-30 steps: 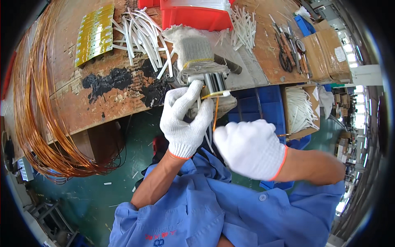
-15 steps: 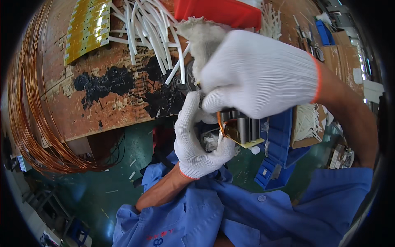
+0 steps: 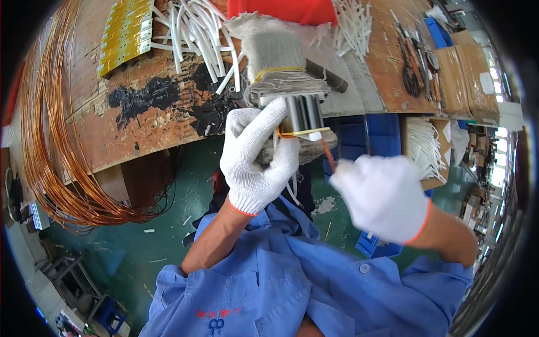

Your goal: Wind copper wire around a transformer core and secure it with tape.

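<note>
My left hand (image 3: 258, 151), in a white knit glove, grips a component with dark grey ribs (image 3: 306, 112) and a thin yellow plate (image 3: 307, 132) along its lower side. Copper wire (image 3: 279, 132) shows at my thumb and fingers. White sleeving hangs below that hand. A small white block (image 3: 315, 136) sits at the plate's right end. My gloved right hand (image 3: 384, 196) is closed, lower and to the right. From it a blurred orange-brown strand, apparently copper wire (image 3: 329, 154), runs up toward the block. Just beyond the component stands a cloth-wrapped block (image 3: 275, 50).
Coiled copper wire (image 3: 53, 140) hangs over the bench's left edge. White tubes (image 3: 193, 33), a yellow panel (image 3: 126, 33) and a red bin (image 3: 281, 10) lie on the bench (image 3: 163, 135). Hand tools (image 3: 412, 62) lie at right, above a carton of white tubes (image 3: 421, 151). A dark rod (image 3: 328, 77) lies beside the cloth.
My right hand has moved from above my left hand down to the right, drawing the orange-brown strand. The component and left hand have shifted up toward the cloth-wrapped block.
</note>
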A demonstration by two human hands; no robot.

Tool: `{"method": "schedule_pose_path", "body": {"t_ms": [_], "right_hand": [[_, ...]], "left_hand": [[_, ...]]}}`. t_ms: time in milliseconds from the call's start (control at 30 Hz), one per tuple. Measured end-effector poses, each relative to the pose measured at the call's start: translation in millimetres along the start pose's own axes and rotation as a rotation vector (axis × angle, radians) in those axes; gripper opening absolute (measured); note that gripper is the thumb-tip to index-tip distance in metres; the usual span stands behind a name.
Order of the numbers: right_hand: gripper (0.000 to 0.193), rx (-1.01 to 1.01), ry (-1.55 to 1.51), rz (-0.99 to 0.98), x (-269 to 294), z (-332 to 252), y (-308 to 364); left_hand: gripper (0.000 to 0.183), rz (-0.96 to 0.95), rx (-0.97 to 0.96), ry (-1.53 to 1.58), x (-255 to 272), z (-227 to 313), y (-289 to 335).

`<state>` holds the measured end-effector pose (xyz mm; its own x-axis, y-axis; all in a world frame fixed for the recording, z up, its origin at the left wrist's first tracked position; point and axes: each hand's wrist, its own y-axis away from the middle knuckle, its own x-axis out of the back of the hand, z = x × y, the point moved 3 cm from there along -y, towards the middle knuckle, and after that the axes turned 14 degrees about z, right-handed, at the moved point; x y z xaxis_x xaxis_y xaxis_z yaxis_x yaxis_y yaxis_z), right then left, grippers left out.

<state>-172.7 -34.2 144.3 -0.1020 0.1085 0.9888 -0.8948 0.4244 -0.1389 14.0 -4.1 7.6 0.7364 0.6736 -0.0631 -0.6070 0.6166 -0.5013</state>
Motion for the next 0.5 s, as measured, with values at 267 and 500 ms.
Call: {"method": "schedule_pose_path", "body": {"t_ms": [267, 500], "right_hand": [[0.017, 0.299, -0.06, -0.088, 20.0, -48.5, -129.8], [0.024, -0.234, -0.754, -0.123, -25.0, 84.9, -130.7]], "left_hand": [[0.07, -0.061, 0.2, 0.088, -4.1, -15.3, 24.1], [0.073, 0.139, 0.131, 0.109, -0.4, -12.5, 7.5]]}}
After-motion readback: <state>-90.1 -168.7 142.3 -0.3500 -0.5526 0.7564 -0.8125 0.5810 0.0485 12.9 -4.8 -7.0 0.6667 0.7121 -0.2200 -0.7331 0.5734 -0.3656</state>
